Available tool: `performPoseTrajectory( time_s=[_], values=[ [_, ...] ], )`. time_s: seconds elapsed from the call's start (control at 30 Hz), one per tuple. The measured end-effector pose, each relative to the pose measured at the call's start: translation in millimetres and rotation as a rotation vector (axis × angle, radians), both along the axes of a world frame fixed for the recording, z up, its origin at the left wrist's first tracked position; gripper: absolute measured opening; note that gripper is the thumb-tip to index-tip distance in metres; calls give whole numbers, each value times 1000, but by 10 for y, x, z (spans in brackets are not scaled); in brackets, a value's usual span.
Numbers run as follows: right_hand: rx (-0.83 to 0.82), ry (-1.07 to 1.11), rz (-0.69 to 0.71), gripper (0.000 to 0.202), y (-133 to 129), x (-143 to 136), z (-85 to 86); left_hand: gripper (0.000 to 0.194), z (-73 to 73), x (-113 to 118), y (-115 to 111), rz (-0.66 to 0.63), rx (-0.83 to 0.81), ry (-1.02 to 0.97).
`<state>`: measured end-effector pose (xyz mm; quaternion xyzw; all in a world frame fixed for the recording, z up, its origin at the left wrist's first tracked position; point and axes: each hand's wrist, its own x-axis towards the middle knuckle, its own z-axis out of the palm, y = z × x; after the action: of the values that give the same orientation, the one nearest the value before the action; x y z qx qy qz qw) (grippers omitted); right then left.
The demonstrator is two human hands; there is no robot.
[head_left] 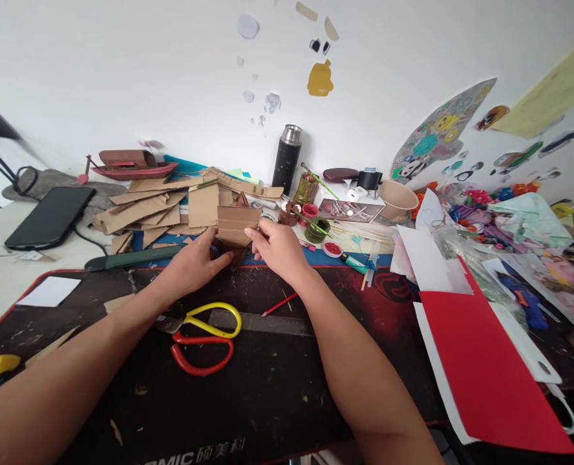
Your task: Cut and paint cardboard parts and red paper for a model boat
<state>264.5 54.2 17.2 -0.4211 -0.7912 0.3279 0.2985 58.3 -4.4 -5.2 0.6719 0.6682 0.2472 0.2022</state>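
Observation:
In the head view, a small brown corrugated cardboard piece (238, 225) stands tilted up between my hands, at the back of the dark desk mat. My right hand (278, 248) pinches its right edge between thumb and fingers. At its lower left, my left hand (194, 261) is curled against it, the thumb lying toward its base; some of those fingers are hidden. Just in front of my hands lie scissors (207, 339) with one yellow and one red handle, a metal ruler (272, 324) and a red pencil (278, 305).
Cardboard scraps (146, 210) pile up behind my left hand, near a model boat (134, 168). Beyond my right hand stand open paint pots (317, 229), a brush jar (306, 188) and a black thermos (287, 158). Red paper (490, 368) lies right, a phone (49, 217) left.

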Motion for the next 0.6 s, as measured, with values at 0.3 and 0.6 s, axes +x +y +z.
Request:
performPoseTrajectory(
  time_s=[0.3,0.6],
  values=[
    [13,-27,-11,37,26,5,-26,61,-12,-8,-16,2,0,-1],
    [-30,58,6,36,27,-6,-60,73,-30,-57,8,-2,3,-90]
  ],
)
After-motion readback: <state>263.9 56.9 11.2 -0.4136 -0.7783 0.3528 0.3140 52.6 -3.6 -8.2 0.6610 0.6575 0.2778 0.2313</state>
